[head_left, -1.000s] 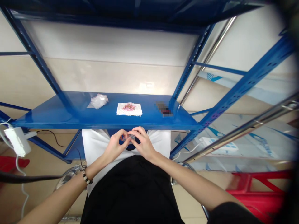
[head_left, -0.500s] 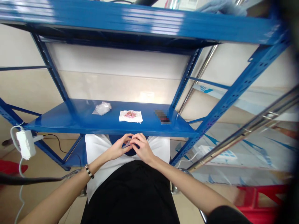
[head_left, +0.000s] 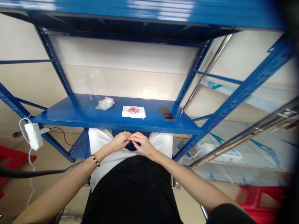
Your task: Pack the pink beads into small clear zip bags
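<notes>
Where left hand (head_left: 120, 141) and right hand (head_left: 143, 144) meet above white trousers (head_left: 99, 143), fingers curl inward, tips touching; cannot tell whether anything is pinched between, contact spot being hidden by fingers themselves. Small gap shows between right thumb and fingers. Small pink pieces (head_left: 133, 110) heaped on white cloth (head_left: 126, 114), on blue shelf (head_left: 81, 115) beyond hands. Crumpled clear bag (head_left: 106, 103) farther left, contents hard to make out. Dark item (head_left: 166, 113) at right pixelated, unidentifiable. Black sleeve (head_left: 231, 214) cut off at bottom edge.
</notes>
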`<action>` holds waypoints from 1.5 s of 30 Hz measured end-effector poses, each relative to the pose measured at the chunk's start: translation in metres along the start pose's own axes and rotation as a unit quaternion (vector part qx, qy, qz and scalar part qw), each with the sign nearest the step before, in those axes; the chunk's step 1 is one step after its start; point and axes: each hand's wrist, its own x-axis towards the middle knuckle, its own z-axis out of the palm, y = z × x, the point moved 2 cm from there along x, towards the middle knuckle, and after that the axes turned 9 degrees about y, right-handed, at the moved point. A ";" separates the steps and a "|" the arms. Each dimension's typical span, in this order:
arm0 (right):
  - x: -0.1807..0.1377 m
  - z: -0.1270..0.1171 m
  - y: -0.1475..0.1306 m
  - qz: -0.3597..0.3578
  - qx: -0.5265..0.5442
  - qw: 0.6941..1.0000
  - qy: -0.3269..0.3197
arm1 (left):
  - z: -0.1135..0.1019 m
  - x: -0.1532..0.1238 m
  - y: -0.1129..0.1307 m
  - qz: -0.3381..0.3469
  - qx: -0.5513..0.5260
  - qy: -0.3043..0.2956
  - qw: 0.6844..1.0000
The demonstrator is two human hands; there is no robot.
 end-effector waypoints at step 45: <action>-0.004 -0.003 -0.031 -0.039 -0.147 0.954 -0.260 | 0.009 -0.008 0.029 0.033 0.154 -0.058 0.986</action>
